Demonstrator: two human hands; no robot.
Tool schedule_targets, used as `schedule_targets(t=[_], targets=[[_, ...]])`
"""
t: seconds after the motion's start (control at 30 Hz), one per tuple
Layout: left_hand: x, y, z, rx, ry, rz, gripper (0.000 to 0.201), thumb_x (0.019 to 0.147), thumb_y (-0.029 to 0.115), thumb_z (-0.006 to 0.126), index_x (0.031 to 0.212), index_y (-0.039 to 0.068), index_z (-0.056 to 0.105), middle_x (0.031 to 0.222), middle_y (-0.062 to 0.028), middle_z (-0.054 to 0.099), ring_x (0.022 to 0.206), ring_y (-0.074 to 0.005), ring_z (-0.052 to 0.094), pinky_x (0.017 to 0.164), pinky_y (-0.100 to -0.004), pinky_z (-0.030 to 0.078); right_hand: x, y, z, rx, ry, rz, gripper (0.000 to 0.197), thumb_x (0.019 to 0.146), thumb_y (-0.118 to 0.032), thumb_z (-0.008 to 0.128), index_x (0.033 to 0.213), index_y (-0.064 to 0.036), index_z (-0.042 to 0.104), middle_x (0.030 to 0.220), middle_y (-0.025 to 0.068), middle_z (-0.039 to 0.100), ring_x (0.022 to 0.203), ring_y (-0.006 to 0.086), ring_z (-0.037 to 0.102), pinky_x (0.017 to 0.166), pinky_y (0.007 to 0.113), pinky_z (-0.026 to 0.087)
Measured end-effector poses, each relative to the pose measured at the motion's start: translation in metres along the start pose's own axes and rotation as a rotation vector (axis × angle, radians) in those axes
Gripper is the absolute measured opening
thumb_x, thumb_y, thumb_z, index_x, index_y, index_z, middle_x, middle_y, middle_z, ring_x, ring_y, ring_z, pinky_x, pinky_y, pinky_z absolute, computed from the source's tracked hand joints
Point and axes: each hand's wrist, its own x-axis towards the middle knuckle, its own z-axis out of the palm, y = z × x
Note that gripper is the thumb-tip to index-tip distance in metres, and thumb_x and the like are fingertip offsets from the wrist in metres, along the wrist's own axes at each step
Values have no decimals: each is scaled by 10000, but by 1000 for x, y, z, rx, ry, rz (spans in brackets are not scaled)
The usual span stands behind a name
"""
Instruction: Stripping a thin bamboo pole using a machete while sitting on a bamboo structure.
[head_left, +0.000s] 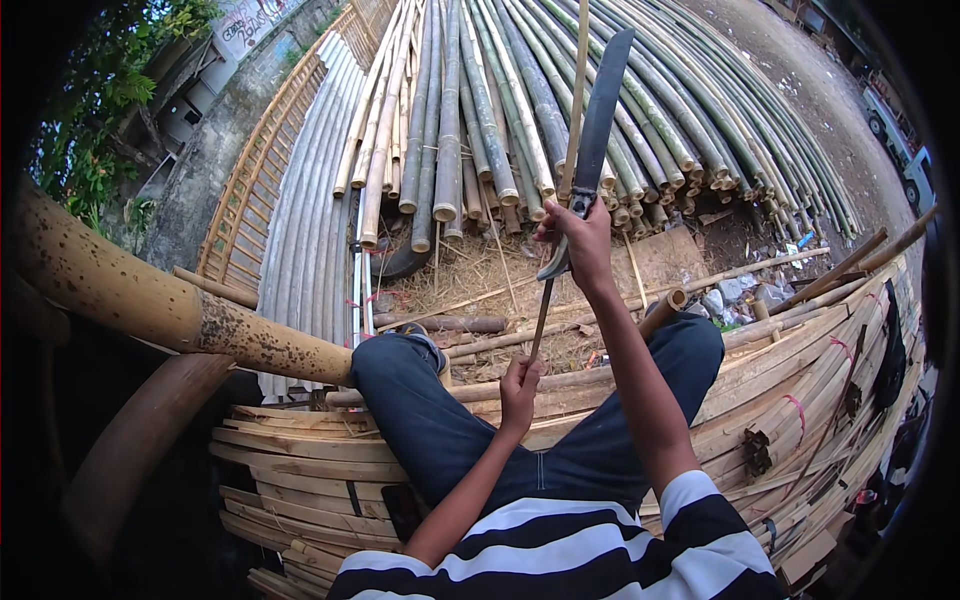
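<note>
My right hand (590, 242) is wrapped round the handle of a machete (604, 112), whose broad dark blade points up and away from me. Its pale, curved handle end sticks out below my fingers. A long, thin bamboo strip (576, 105) runs upright beside the blade and passes behind or through my right hand; whether those fingers also touch it, I cannot tell. Lower down, between my knees, my left hand (518, 394) is closed on the near end of the strip. The strip's lower part looks darker than its upper part.
Cut bamboo poles (450, 150) lie stacked ahead, ends toward me. Corrugated sheets (312, 205) and a bamboo lattice (245, 190) stand left. A thick bamboo pole (130, 270) reaches my left knee. Split bamboo slats (310, 455) lie around me, with a dark phone (402, 510) on them.
</note>
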Motion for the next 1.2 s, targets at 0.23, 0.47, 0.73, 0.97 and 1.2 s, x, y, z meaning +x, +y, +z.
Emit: schedule_targets(t=[0.23,0.47,0.73,0.97,1.2], targets=[[-5,9,-26,-145,-25,-166,201,989,255,497,936,62,515,597,72,306,443,-17,231,388,-206,173,-5,-4,-46,-257,-63,40,332,825,-159,718,1003,-13,478,798,96,640,678,188,688,507,274,559],[21,17,-46,-407,-39,-640,292,1024,360,354,849,135,414,580,63,246,405,-33,191,341,-210,117,-57,79,-103,-944,-168,124,382,766,-325,733,859,-1,553,629,108,550,606,225,578,575,379,436],[27,20,-56,-468,-97,-765,305,1029,367,340,822,151,399,567,78,220,408,-30,163,338,-217,94,-74,129,-106,-1243,-513,166,402,703,-329,666,945,-11,622,765,233,645,746,417,632,699,473,506],[20,-1,-53,-205,71,-608,266,1022,318,349,839,133,400,561,61,256,391,-42,201,340,-232,128,-94,140,-87,-1296,-595,332,330,677,-301,645,774,14,644,755,255,637,766,415,634,734,489,507],[9,8,-43,44,107,-481,296,1018,318,373,802,121,413,553,60,290,373,-42,257,332,-223,150,-106,141,-73,-1269,-675,133,255,660,-240,612,711,9,632,667,250,602,703,426,614,681,476,504]])
